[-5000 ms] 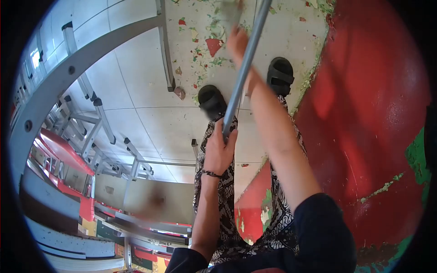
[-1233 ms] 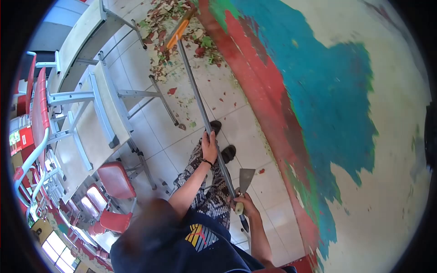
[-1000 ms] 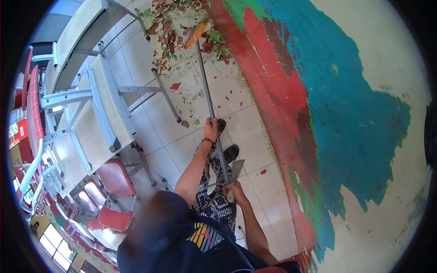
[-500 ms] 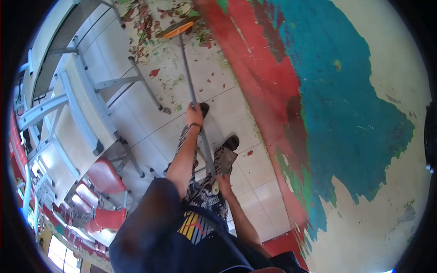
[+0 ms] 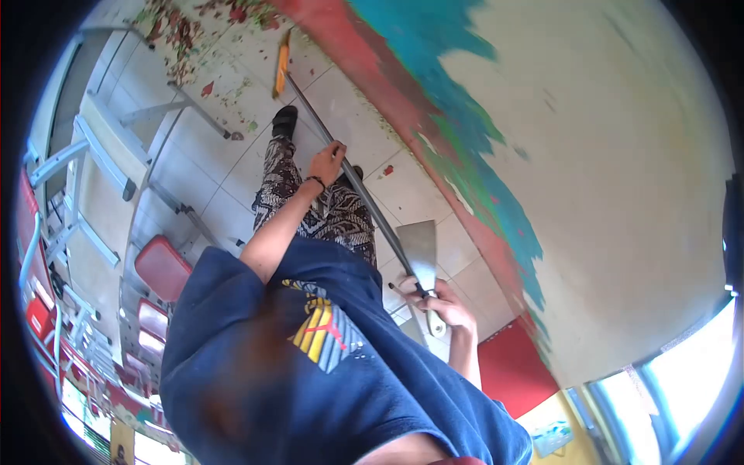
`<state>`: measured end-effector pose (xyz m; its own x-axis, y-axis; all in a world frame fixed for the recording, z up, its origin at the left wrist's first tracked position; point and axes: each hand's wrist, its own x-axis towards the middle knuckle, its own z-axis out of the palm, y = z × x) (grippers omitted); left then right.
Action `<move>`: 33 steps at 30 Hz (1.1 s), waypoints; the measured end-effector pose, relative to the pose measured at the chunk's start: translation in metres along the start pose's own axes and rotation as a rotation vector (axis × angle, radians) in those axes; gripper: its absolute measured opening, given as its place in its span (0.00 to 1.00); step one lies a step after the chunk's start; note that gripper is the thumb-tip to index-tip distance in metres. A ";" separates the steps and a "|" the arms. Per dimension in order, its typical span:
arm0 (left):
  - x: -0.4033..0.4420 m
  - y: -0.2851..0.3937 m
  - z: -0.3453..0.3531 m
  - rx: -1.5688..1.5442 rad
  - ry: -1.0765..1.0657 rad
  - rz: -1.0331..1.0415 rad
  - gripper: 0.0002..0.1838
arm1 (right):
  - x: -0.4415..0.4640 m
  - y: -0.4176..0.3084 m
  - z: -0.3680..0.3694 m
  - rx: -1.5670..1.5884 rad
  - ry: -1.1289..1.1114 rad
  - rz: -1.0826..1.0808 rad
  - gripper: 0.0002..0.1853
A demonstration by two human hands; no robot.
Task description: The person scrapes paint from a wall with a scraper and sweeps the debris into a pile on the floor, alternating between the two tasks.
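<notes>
A long-handled broom [image 5: 368, 203] with an orange head [image 5: 282, 68] slants across my body, its head up off to the far end near the painted wall. My left hand [image 5: 326, 164], with a dark band at the wrist, is closed around the middle of the grey handle. My right hand [image 5: 451, 304] is closed at the handle's near end. The same hand also grips a wide-bladed scraper [image 5: 419, 246], whose blade points away from me and whose pale handle end shows below the fingers.
Peeled paint flakes [image 5: 180, 40] lie heaped on the tiled floor [image 5: 325, 87]. To the right runs a wall [image 5: 604, 194] with red, teal and green paint partly stripped. Upturned tables [image 5: 108, 147] and red chairs [image 5: 163, 267] crowd the left.
The broom head has swung off the flakes and turned from crosswise to nearly upright in view. Both hands have come up closer to me, and the scraper blade shows more fully. The view has shifted.
</notes>
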<state>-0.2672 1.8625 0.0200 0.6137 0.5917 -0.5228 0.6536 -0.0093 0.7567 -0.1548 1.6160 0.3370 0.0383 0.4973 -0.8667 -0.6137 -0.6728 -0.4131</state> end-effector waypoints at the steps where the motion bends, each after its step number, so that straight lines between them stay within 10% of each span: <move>1: -0.012 0.000 0.034 0.021 -0.040 0.012 0.16 | -0.030 0.005 -0.013 -0.106 0.042 -0.033 0.24; 4: -0.036 -0.004 0.130 0.136 -0.197 0.150 0.19 | -0.098 0.031 -0.025 0.093 0.191 -0.370 0.16; 8: -0.074 0.020 0.221 -0.128 -0.701 -0.157 0.27 | -0.134 0.074 -0.024 0.552 0.094 -0.994 0.07; 14: -0.157 0.088 0.284 -0.022 -1.061 -0.274 0.21 | -0.166 0.124 -0.008 0.047 0.512 -0.972 0.06; 20: -0.214 0.112 0.308 -0.187 -1.338 -0.011 0.16 | -0.190 0.150 -0.003 0.316 0.587 -1.060 0.14; 24: -0.207 0.147 0.337 0.482 -1.250 0.541 0.19 | -0.171 0.168 -0.009 0.066 1.080 -1.107 0.13; 26: -0.208 0.160 0.339 1.004 -0.999 1.150 0.18 | -0.149 0.184 -0.012 0.154 1.231 -1.158 0.12; 31: -0.203 0.146 0.342 0.727 -1.025 1.426 0.15 | -0.168 0.193 -0.027 0.376 1.343 -1.358 0.09; 33: -0.182 0.129 0.325 0.578 -1.154 1.197 0.16 | -0.168 0.210 -0.034 0.604 1.252 -1.394 0.07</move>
<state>-0.1506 1.4916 0.0852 0.6353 -0.7721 -0.0133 -0.4479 -0.3825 0.8081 -0.2630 1.3724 0.3859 0.9248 -0.3568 0.1321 0.1981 0.1551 -0.9678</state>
